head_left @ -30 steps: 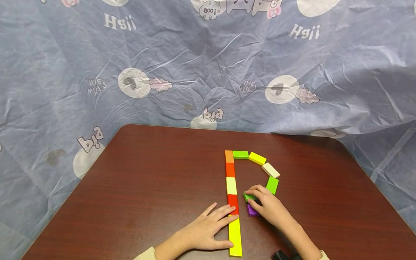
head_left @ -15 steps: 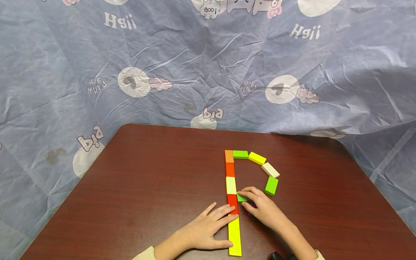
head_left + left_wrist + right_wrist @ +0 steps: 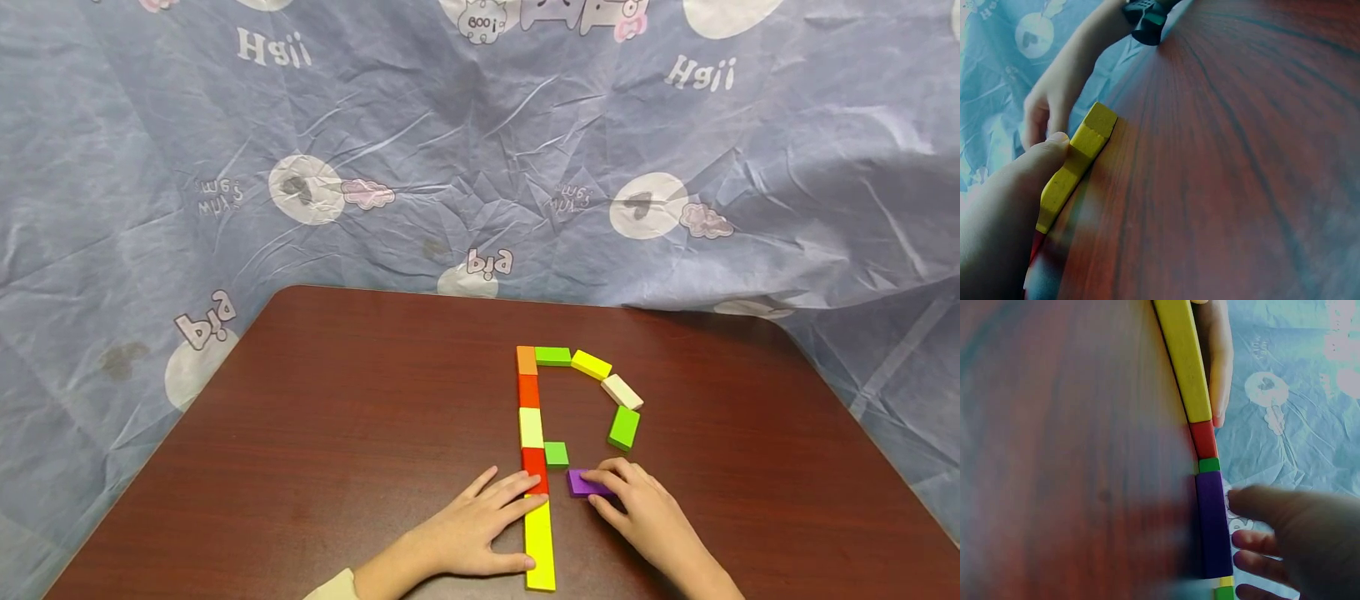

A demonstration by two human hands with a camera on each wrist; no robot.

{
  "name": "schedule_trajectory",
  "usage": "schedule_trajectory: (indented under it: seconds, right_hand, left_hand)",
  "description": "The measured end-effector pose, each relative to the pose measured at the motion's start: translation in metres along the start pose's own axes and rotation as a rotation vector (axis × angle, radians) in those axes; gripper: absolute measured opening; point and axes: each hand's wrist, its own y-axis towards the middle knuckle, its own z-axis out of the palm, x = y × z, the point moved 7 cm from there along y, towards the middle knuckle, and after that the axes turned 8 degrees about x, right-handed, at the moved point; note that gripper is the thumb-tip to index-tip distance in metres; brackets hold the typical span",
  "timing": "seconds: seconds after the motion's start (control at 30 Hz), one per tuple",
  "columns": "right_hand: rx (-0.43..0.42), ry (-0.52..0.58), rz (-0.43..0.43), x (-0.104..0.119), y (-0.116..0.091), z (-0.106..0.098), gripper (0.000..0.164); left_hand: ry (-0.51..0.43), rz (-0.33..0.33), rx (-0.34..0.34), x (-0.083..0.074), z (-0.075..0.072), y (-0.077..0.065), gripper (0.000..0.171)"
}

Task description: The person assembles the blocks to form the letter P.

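Note:
In the head view, my left hand (image 3: 472, 533) lies spread beside a straight column of flat blocks. Its fingertips touch a red block (image 3: 533, 463), and the thumb touches a long yellow block (image 3: 540, 554). My right hand (image 3: 645, 508) hovers with bent fingers over a purple block (image 3: 579, 483), index fingertip overlapping its top. From the right wrist view, the thumb appears just above the purple block's (image 3: 1213, 531) upper edge, apart from the other fingers. A small green block (image 3: 556, 454) sits against the column's right side, beyond the purple one. The hand hides the purple block's right end.
Farther up the column are a pale yellow block (image 3: 531, 427), a red block (image 3: 528, 390) and an orange block (image 3: 527, 360). Green (image 3: 552, 357), yellow (image 3: 591, 364), cream (image 3: 622, 392) and green (image 3: 624, 427) blocks curve rightward. A patterned cloth (image 3: 465, 167) hangs behind the brown table (image 3: 337, 417).
My right hand slid the small green block left against the column, let it go, then moved right and nearer to the purple block. My left hand stays in place.

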Motion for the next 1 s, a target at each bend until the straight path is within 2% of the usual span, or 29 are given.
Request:
schedule_trajectory:
  seconds: [0.23,0.53,0.8,1.0]
  right_hand:
    - [-0.065,-0.003,0.021,-0.015,0.004,0.000,0.025]
    - [-0.005,0.038,0.029,-0.019,0.019,0.006,0.025]
    - [-0.019,0.029,-0.008,-0.014,0.024,0.007,0.027]
    - [-0.006,0.041,0.004,-0.014,0.024,0.006,0.027]
  left_hand:
    - [-0.017,-0.005,0.010,0.001,-0.001,-0.001,0.065]
    - [-0.036,0.004,0.024,0.000,-0.001,-0.001,0.065]
    - [-0.032,0.005,0.016,0.000,-0.002,-0.002,0.066]
    - [-0.039,0.003,0.026,0.000,-0.001,-0.003,0.066]
